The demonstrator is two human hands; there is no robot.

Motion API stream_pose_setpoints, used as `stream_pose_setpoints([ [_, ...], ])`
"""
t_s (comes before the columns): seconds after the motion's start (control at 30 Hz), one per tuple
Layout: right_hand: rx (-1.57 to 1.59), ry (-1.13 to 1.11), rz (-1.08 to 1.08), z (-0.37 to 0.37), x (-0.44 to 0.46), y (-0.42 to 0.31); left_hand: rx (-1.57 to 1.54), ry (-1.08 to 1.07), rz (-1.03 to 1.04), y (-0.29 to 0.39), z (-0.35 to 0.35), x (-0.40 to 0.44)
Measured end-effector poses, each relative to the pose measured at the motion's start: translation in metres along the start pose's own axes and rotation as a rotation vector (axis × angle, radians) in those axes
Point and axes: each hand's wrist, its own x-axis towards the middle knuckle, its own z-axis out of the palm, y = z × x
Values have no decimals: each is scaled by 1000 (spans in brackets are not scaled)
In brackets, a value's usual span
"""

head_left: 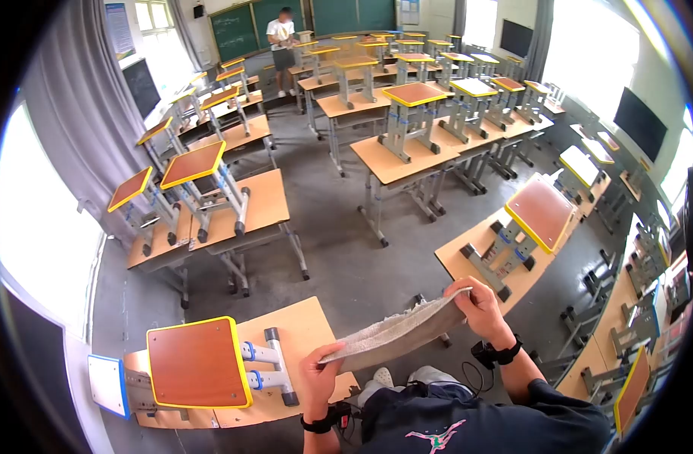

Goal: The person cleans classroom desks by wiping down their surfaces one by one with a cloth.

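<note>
A greyish-white cloth with a frayed upper edge is stretched in front of my body, sagging slightly in the middle. My left hand pinches its left end, close to the edge of a wooden desk. At the other end, higher up, my right hand grips the cloth between thumb and fingers. On the desk to my left, a stool with a brown, yellow-rimmed seat lies on its side. Another stool is on the desk beyond my right hand.
Rows of desks carry stools on top, with grey floor in the aisle between them. A person in a white shirt stands near the green chalkboard. A grey curtain hangs by the left window.
</note>
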Motion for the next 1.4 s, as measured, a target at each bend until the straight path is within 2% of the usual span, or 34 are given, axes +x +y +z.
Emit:
stream_pose_setpoints([
  [0.03,18,-16,-6,0,11,3,14,20,2,8,1,0],
  [0.13,199,-294,33,-1,47,7,64,177,-1,17,-1,1],
  [0.17,209,-317,22,1,60,11,69,203,5,16,-2,1],
  [0.23,347,-476,16,10,87,20,197,334,129,15,-4,-2],
  [0.27,344,-564,-10,11,103,21,201,413,110,15,-2,-6],
  [0.57,476,-796,-87,44,210,41,295,941,296,29,56,-10],
  [0.7,545,-918,-127,70,236,46,286,1079,252,38,85,-26],
  [0.8,525,-1005,-214,94,245,40,448,1172,137,37,99,-46],
  [0.97,501,-1109,-283,140,249,34,585,1334,125,41,114,-63],
  [1.03,565,-1171,-261,160,250,30,260,1266,-6,29,117,-75],
  [1.07,575,-1209,-270,172,252,28,234,1309,-59,36,119,-75],
  [1.1,573,-1241,-268,184,253,27,233,1376,-43,37,117,-79],
  [1.17,496,-1301,-263,211,252,12,336,1368,-156,40,106,-79],
  [1.2,395,-1299,-223,215,257,6,321,1410,-143,37,96,-81],
  [1.23,361,-1322,-246,223,265,-5,271,1441,-3,34,83,-82],
  [1.3,214,-1357,-539,251,271,-37,346,1435,-65,58,53,-86],
  [1.33,299,-1357,-538,273,272,-48,384,1443,-103,71,35,-88],
  [1.4,353,-1326,-597,314,281,-72,524,1456,24,88,-6,-90],
])
